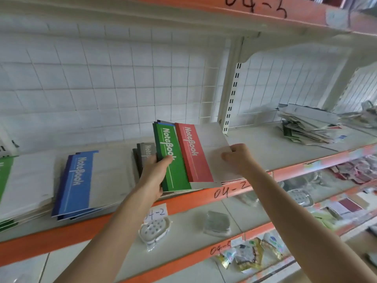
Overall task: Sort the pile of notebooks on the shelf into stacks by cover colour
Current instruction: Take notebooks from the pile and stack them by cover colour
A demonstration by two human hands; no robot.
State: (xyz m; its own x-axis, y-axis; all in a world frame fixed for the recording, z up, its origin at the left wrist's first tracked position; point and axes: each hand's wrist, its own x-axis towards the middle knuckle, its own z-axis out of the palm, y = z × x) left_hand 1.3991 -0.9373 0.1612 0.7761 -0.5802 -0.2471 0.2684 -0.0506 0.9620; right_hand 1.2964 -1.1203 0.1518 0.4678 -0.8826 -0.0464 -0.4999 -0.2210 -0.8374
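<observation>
**Shelf 04-2: notebooks, held and stacked**

Left hand (pixel 154 176): fingers wrapped round a fanned bundle of notebooks, thumb pressed on the green notebook (pixel 172 158) at its front. The bundle is tilted up over the shelf (pixel 265 152), above its orange front edge.

Right hand (pixel 237 158): fingers and thumb pinch the pale right edge of the red notebook (pixel 195 154), which overlaps the green one.

Grey stack (pixel 145 153): flat on the shelf, just behind the left hand and partly hidden by it.

Blue stack (pixel 77 180): flat on the shelf, left of the grey.

Green stack (pixel 5 176): far left, cut off by the frame.

Loose pile (pixel 306 127): an untidy heap of mixed covers, well apart on the shelf's right section.
</observation>
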